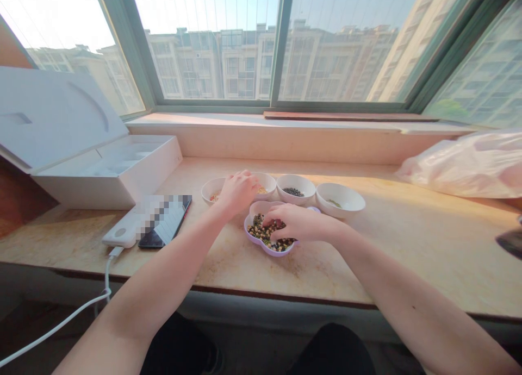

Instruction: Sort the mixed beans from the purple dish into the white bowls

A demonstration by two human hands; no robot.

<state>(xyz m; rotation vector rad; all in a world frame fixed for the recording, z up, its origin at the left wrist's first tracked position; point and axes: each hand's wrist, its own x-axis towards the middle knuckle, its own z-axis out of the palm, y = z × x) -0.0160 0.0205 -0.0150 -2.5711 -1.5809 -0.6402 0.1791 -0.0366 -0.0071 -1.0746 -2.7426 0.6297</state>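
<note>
A lilac flower-shaped dish (253, 238) full of mixed dark and pale beans (261, 232) sits on the stone sill in front of me. My right hand (299, 223) rests in it, fingers pinched down among the beans. My left hand (237, 192) hovers with curled fingers over the second of several white bowls, a bowl (269, 180) with pale beans. The far-left bowl (211, 189) holds a few beans, another bowl (296, 187) holds dark beans, and the right bowl (341, 199) holds a few greenish ones.
An open white box (101, 171) with its lid raised stands at the left. A white power bank (128, 229) with a cable and a phone (167, 225) lie beside it. A plastic bag (465, 166) lies at the right. A window ledge (285, 138) rises behind the bowls.
</note>
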